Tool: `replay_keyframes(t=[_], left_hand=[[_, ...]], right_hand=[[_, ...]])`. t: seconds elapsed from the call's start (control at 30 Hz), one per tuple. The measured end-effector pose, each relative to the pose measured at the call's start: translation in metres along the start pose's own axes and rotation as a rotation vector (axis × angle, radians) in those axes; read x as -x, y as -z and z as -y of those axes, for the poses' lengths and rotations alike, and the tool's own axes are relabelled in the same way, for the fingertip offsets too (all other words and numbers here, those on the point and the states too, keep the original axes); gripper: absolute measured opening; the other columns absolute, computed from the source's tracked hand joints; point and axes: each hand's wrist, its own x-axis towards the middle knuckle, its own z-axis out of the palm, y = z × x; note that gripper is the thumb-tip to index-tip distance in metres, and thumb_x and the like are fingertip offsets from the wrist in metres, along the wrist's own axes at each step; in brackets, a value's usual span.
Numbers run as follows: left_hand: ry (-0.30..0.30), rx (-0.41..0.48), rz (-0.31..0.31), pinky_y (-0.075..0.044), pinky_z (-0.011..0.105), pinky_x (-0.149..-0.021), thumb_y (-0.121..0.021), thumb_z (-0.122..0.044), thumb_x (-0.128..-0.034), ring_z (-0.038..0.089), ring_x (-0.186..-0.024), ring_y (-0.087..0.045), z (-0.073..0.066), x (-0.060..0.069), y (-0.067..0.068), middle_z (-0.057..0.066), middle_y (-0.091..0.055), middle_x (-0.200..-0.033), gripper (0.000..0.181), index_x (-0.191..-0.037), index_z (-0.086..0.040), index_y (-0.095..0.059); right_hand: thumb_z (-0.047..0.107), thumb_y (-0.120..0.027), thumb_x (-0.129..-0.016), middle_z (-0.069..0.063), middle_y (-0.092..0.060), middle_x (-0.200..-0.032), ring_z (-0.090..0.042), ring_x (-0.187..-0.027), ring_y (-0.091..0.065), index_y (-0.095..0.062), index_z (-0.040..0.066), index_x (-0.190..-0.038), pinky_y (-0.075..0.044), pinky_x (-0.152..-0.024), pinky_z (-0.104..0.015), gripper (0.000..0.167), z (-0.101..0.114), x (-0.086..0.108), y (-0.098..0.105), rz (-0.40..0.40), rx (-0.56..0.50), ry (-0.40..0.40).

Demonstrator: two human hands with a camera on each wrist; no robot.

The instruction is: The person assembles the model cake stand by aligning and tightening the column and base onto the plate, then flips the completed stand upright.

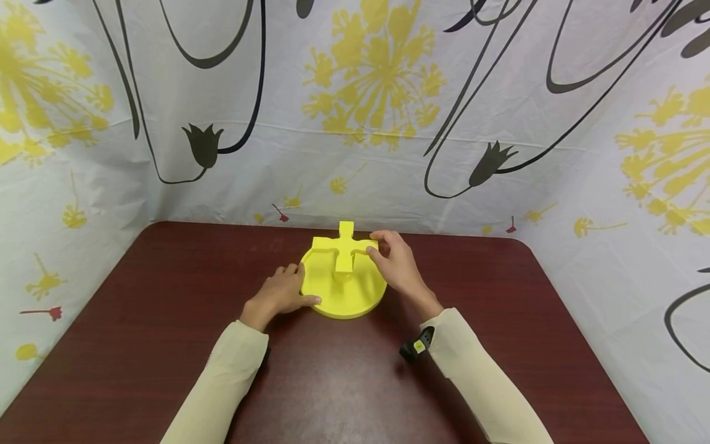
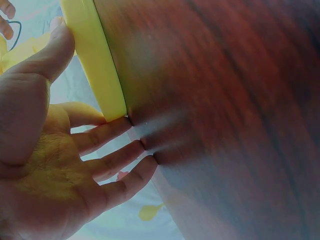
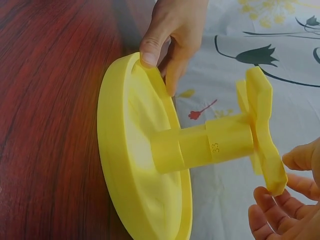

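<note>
Head view showed you a white cloth (image 1: pixel 344 203) printed with yellow flower heads and dark stems, hanging behind and on both sides of a dark reddish-brown table (image 1: pixel 333 382). Your pale sleeves (image 1: pixel 488 382) reached over the tabletop from its near side. Close to the far edge, about midway across, a round yellow dish (image 1: pixel 360 296) lay on the wood, its raised rim upward. Above its floor stood a yellow cross (image 1: pixel 345 245) with four arms: one pointed away from you, one toward you, one to each side.

Your hands were apart, on opposite sides. Your left hand (image 1: pixel 279 291) gripped the left of the dish, thumb at the rim and fingers along the outer wall; in the left wrist view, fingertips reached down to the tabletop. Your right hand (image 1: pixel 398 264) pinched the end of the cross's right arm between thumb and fingers; how firmly, you could not tell.

Right wrist view showed a stepped yellow post (image 3: pixel 195 145) joining dish and cross. A black device (image 1: pixel 416 345) sat at your right cuff. Smallest was the number 33 (image 3: pixel 215 148) on the post.
</note>
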Motion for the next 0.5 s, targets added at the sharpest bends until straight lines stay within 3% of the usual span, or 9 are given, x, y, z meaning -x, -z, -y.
replay_keyframes(t=[0.5], left_hand=[[0.003, 0.000, 0.000, -0.035, 0.059, -0.107, -0.065, -0.051, -0.0925, 0.047, -0.136, -0.036, -0.0001, 0.0001, 0.0002, 0.028, -0.035, -0.151, 0.095, -0.154, 0.008, -0.022]], right_hand=[[0.015, -0.064, -0.096, -0.008, -0.069, -0.106, -0.024, -0.083, -0.055, -0.070, 0.007, -0.113, -0.045, -0.072, -0.031, 0.020, 0.0033, -0.0001, -0.0026, -0.016, 0.006, 0.010]])
